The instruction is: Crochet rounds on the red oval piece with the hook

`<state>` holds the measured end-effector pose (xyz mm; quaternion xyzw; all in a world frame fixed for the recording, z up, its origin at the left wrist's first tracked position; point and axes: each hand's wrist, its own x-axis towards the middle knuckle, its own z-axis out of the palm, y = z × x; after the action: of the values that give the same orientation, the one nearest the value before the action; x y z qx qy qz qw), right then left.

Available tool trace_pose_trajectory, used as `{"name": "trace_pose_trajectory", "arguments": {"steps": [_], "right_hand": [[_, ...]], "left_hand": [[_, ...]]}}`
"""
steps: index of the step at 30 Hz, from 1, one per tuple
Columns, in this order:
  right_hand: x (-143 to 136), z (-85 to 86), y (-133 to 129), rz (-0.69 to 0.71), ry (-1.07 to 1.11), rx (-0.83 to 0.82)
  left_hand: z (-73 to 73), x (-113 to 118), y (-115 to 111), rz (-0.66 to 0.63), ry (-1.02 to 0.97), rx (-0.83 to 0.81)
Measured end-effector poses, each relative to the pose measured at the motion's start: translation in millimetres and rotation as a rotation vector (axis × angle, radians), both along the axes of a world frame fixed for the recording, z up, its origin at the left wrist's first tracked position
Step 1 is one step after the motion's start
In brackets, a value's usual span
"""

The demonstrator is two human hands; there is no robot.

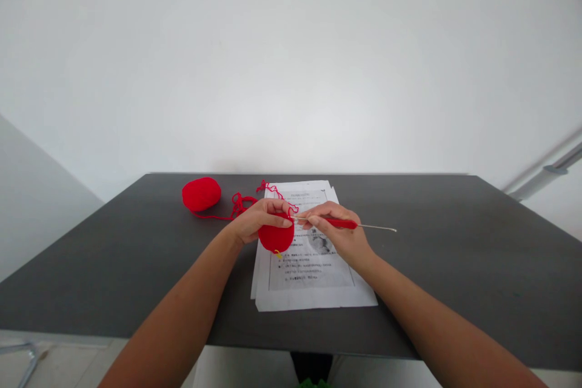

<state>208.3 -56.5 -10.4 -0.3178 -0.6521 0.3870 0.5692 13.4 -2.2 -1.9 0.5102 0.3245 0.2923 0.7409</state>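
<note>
Red crocheted disc (275,238), hanging just below the fingers of my left grip (258,218), which is closed on its upper edge. The piece should handle as light, soft and pliable, unlikely to slip or break; it is best pinched at the rim, near the working loop. A yellow strand (279,253) shows at its lower edge. My right grip (349,244) is closed around the red-handled crochet hook (343,224), whose rear shaft projects to the right. Beneath both grips: printed sheets (304,299) on the dark tabletop (436,242). Left of and beyond my left grip: slack red yarn (243,203) and the yarn ball (201,194). Hidden or unclear: the disc's upper part, behind my fingers; the hook's working tip and individual stitches, too small to resolve; the print, illegible.
</note>
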Motion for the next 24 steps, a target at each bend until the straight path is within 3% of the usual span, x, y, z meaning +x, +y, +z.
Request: {"name": "trace_pose_trajectory", "arguments": {"steps": [4, 8, 12, 17, 24], "right_hand": [[3, -6.2, 3, -0.105, -0.181, 0.258], [10, -5.9, 9, -0.099, -0.368, 0.481], [13, -5.6, 14, -0.079, -0.455, 0.590], [13, -9.5, 14, -0.076, -0.430, 0.500], [13, -13.4, 15, -0.079, -0.274, 0.200]], "left_hand": [[0.4, 7, -3, 0.057, -0.004, -0.001], [-0.7, 9, -3, 0.059, 0.008, 0.019], [-1.5, 11, -3, 0.056, 0.014, 0.047], [-2.5, 13, -2, 0.030, 0.060, 0.079], [-2.9, 14, -2, 0.151, 0.080, 0.159]]}}
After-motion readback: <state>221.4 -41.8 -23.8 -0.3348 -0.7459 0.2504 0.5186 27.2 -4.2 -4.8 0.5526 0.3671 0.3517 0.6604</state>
